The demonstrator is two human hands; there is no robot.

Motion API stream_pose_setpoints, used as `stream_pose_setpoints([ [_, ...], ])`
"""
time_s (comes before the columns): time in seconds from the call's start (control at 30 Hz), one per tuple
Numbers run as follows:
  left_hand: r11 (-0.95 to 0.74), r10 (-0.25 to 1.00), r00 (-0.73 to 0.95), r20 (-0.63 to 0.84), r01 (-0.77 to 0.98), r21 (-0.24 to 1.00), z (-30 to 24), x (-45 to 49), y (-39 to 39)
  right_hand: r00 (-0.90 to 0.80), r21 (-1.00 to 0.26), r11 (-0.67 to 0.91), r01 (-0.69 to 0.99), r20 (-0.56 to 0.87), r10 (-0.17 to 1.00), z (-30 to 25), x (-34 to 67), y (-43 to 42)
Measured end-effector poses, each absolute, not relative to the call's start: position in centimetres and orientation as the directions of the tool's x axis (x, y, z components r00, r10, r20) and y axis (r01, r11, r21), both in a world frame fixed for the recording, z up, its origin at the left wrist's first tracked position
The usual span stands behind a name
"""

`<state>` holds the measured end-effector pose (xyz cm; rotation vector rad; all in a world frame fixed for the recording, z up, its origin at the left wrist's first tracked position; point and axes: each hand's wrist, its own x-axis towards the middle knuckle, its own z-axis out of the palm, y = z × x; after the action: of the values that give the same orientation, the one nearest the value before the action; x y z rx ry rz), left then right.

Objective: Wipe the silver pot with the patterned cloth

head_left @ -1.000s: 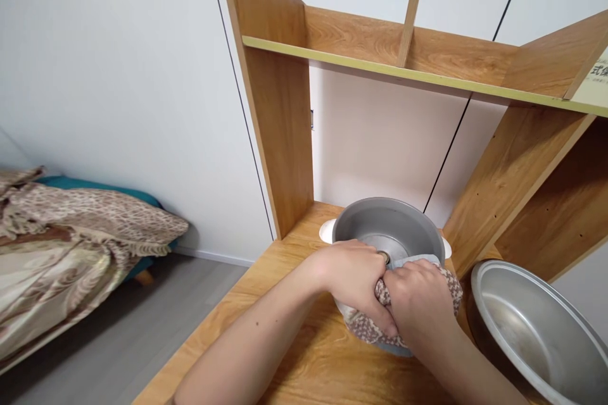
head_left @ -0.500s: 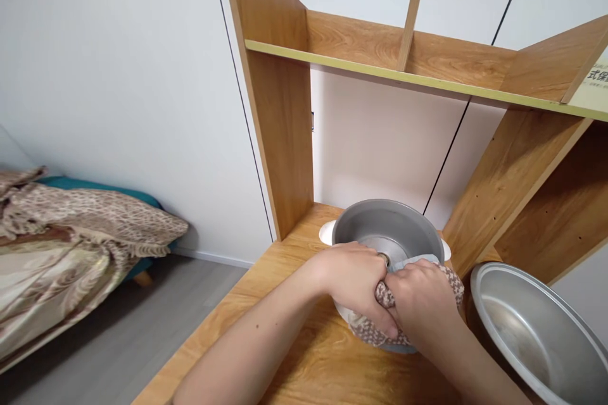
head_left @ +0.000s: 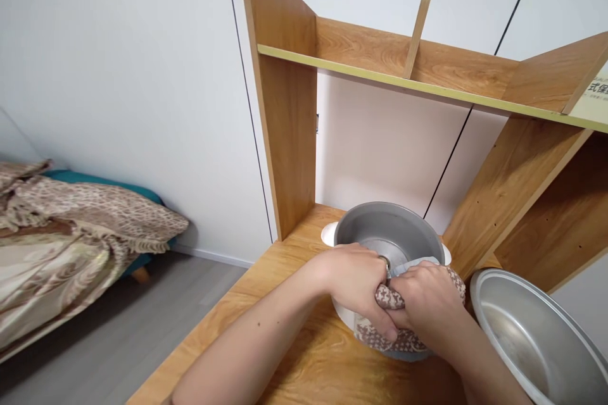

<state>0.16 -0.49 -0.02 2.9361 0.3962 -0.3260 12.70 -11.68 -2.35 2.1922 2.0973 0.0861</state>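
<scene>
Both of my hands are closed on a brown-and-cream patterned cloth [head_left: 393,296] with a pale blue-grey side, bunched over the near rim of a grey pot. My left hand [head_left: 358,285] grips it from the left, fingers curled out of sight and thumb pointing down to the right. Beside it, touching, my right hand [head_left: 425,304] is wrapped round the bunched part. The cloth's lower part hangs down in front of the pot. The round pot [head_left: 346,221] stands upright on the wooden desk, with a white handle at each side; bare metal shows inside.
A second, larger metal pot [head_left: 560,323] is tilted at the right. The wooden desk [head_left: 266,285] carries a shelf unit [head_left: 292,145] with a crossing shelf [head_left: 361,76] above. To the left, a teal seat or bed [head_left: 137,199] draped with a patterned fringed blanket [head_left: 104,202] stands on the grey floor [head_left: 180,297].
The view has shifted slightly. My hands stay closed on the cloth, and its hanging part is spread a little more in front of the pot.
</scene>
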Motion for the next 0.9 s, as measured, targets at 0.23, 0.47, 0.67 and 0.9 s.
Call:
stream_pose_setpoints([
  [0.23, -0.938, 0.263, 0.932, -0.248, 0.307, 0.159, 0.0, 0.3, -0.7, 0.107, 0.081, -0.108, 0.991, 0.016, 0.994, -3.8, 11.3, -11.4],
  [0.47, -0.948, 0.242, 0.935, -0.259, 0.285, 0.144, 0.3, 0.2, -0.6, 0.0, 0.107, 0.005, 0.994, -0.047, 0.999, -2.2, 13.1, -11.9],
  [0.67, -0.946, 0.249, 0.935, -0.253, 0.291, 0.143, 0.2, 0.2, -0.7, 0.058, 0.085, -0.06, 0.995, 0.024, 0.998, -3.6, 12.1, -11.5],
  [0.9, -0.944, 0.238, 0.94, -0.244, 0.283, 0.169, -0.1, 0.2, -0.4, 0.027, 0.064, -0.029, 0.997, 0.036, 0.999, -3.3, 12.0, -11.7],
])
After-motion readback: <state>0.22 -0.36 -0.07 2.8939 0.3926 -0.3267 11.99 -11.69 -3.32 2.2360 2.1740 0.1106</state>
